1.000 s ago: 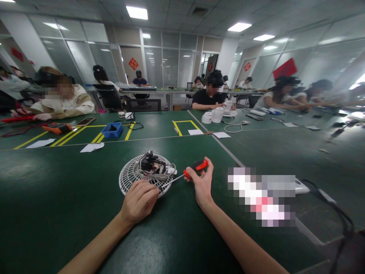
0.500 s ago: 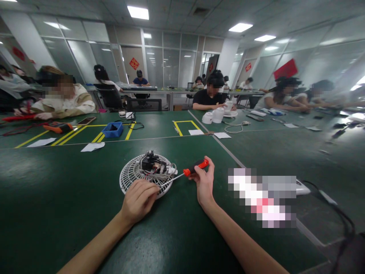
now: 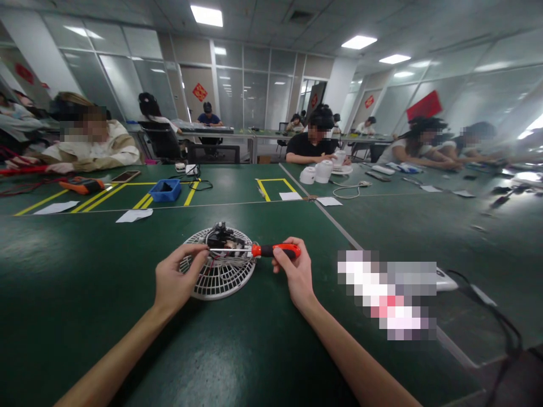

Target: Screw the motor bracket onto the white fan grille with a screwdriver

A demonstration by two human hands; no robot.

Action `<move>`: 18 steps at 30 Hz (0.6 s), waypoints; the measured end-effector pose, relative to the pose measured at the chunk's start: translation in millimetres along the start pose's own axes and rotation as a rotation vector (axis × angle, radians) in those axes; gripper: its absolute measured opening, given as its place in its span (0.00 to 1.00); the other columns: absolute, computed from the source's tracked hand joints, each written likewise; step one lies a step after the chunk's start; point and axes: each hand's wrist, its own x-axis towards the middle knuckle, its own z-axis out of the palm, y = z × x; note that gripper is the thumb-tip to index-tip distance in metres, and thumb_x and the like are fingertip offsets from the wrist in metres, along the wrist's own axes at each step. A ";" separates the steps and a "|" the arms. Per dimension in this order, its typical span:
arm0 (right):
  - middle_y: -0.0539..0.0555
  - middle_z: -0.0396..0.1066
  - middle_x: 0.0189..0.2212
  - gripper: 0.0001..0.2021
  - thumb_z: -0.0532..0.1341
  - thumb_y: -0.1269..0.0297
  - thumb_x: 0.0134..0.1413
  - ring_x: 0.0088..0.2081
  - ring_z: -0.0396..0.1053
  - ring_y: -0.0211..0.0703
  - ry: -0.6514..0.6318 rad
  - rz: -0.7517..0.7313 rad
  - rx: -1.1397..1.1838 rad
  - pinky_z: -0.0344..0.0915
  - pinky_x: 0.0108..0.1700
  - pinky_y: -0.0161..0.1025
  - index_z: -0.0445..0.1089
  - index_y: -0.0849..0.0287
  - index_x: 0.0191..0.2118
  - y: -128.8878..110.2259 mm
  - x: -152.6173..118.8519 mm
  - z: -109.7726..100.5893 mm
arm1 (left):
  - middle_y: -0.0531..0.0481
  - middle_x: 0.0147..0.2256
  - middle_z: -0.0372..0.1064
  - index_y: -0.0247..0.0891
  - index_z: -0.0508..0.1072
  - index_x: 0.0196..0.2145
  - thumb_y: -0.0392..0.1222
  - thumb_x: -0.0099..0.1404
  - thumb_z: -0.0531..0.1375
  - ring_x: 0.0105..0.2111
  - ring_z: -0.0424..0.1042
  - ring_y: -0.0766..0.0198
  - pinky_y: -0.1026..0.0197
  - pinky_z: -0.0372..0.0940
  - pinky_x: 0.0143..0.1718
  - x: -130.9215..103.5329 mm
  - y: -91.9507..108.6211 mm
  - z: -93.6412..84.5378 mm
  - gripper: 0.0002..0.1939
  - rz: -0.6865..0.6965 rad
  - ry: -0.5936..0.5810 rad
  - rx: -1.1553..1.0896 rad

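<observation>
In my right hand is a screwdriver with a red and black handle; its metal shaft lies nearly level, pointing left. Thumb and forefinger of my left hand are pinched at the shaft's tip; whatever is between them is too small to make out. Just below and behind the shaft, a white round fan grille lies on the green table. On the grille sits a dark motor assembly with wires around it, partly covered by the screwdriver and my left fingers.
A blue bin with dark parts stands beyond the grille, near papers and yellow tape marks. White fan housings stand farther off, before a person in black. To the right lies a blurred-out item with a black cable.
The screwdriver has swung from slanted to nearly level, its tip rising leftward. My left hand has moved up and left off the grille's near edge, still pinching at the tip.
</observation>
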 end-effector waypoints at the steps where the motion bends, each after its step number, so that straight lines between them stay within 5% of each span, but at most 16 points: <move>1: 0.43 0.70 0.26 0.22 0.72 0.51 0.49 0.22 0.66 0.34 -0.023 0.003 -0.010 0.65 0.26 0.34 0.63 0.54 0.42 -2.1 -1.9 1.0 | 0.47 0.37 0.80 0.39 0.81 0.40 0.46 0.61 0.69 0.37 0.78 0.60 0.60 0.71 0.44 5.0 1.9 -3.7 0.11 -0.105 -0.020 -0.070; 5: 0.45 0.71 0.30 0.21 0.73 0.53 0.48 0.25 0.69 0.36 -0.108 -0.006 -0.027 0.68 0.30 0.35 0.65 0.55 0.42 -8.1 -6.2 2.2 | 0.48 0.33 0.80 0.38 0.80 0.46 0.49 0.49 0.77 0.32 0.77 0.62 0.64 0.72 0.37 23.7 10.2 -17.1 0.28 -0.383 -0.044 -0.362; 9: 0.47 0.71 0.31 0.18 0.73 0.57 0.47 0.28 0.69 0.38 -0.173 -0.071 -0.089 0.68 0.32 0.36 0.69 0.56 0.42 -10.5 -7.7 2.3 | 0.49 0.28 0.78 0.36 0.81 0.36 0.48 0.39 0.80 0.29 0.76 0.66 0.67 0.72 0.34 34.6 15.9 -23.5 0.26 -0.575 -0.034 -0.594; 18: 0.48 0.71 0.29 0.11 0.68 0.60 0.50 0.24 0.64 0.36 -0.100 -0.270 -0.320 0.63 0.26 0.33 0.73 0.55 0.40 -19.9 -18.7 5.4 | 0.50 0.29 0.77 0.37 0.82 0.32 0.43 0.39 0.81 0.30 0.76 0.66 0.65 0.74 0.36 44.9 28.3 -19.1 0.21 -0.618 -0.079 -0.743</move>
